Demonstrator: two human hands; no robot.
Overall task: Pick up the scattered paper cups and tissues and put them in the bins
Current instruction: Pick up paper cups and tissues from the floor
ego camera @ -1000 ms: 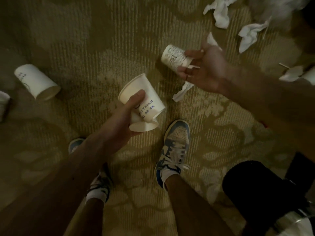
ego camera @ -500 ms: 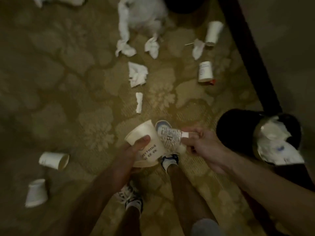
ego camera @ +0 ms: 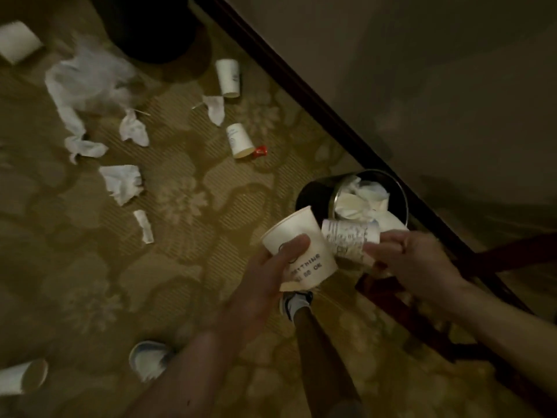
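My left hand (ego camera: 265, 285) grips a white paper cup with printed text (ego camera: 304, 245), its mouth up and to the left. My right hand (ego camera: 413, 263) pinches a second, patterned paper cup (ego camera: 346, 239) by its rim, lying sideways. Both cups hang just in front of a black bin (ego camera: 313, 194) that holds crumpled tissues and paper. Loose cups lie on the carpet: one (ego camera: 228, 76) near the wall, another (ego camera: 239, 141) below it. Tissues (ego camera: 122, 182), (ego camera: 134, 129) are scattered to the left.
A dark baseboard (ego camera: 301, 95) runs diagonally along the wall at the right. A second dark bin (ego camera: 150, 28) stands at the top. More cups lie at the left edge (ego camera: 21, 377), (ego camera: 18, 40). A red scrap (ego camera: 260, 151) sits by a cup. My shoes and legs are below.
I have turned and stepped toward the black bin. Both hands, each still holding its cup, now hang right in front of the bin's opening; the bin has come closer in view.
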